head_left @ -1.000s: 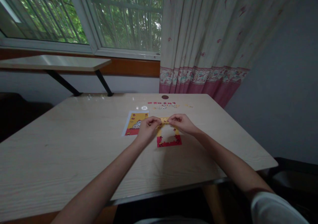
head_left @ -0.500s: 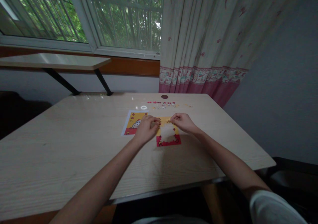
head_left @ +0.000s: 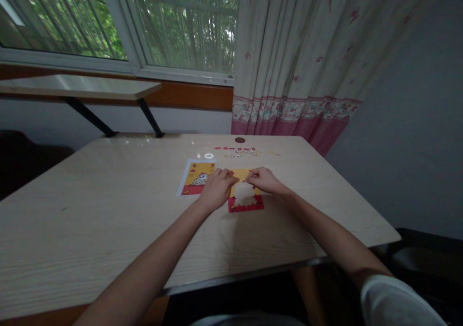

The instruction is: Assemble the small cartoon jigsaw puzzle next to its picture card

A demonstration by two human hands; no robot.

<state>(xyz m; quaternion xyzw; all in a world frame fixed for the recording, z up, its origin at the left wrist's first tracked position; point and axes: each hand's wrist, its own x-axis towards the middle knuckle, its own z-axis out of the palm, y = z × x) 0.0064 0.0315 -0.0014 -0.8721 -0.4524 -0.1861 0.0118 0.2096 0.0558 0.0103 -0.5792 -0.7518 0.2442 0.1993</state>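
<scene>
A partly assembled jigsaw puzzle (head_left: 246,209), yellow above and red below, lies on the table with a gap in its middle. My left hand (head_left: 218,188) rests at its upper left, fingers stretched over the yellow border and fingertips against the gap's upper edge. Pinched closed, my right hand (head_left: 265,179) is at the upper right of the gap. A small puzzle piece (head_left: 243,181) shows at its fingertips, partly hidden. Left of the puzzle, partly behind my left hand, lies a reference picture (head_left: 197,176) with a white cartoon animal on yellow and red.
Loose puzzle pieces (head_left: 237,155) lie in rows beyond the puzzle, red ones (head_left: 224,148) farthest. A dark round disc (head_left: 239,140) sits at the table's (head_left: 126,220) back edge. A raised shelf (head_left: 79,86) stands at the back left; a curtain (head_left: 289,75) hangs behind.
My right hand has brought the small yellow piece left and slightly down to the gap's upper edge. My left hand has shifted slightly right, its fingertips now closer to the right hand's.
</scene>
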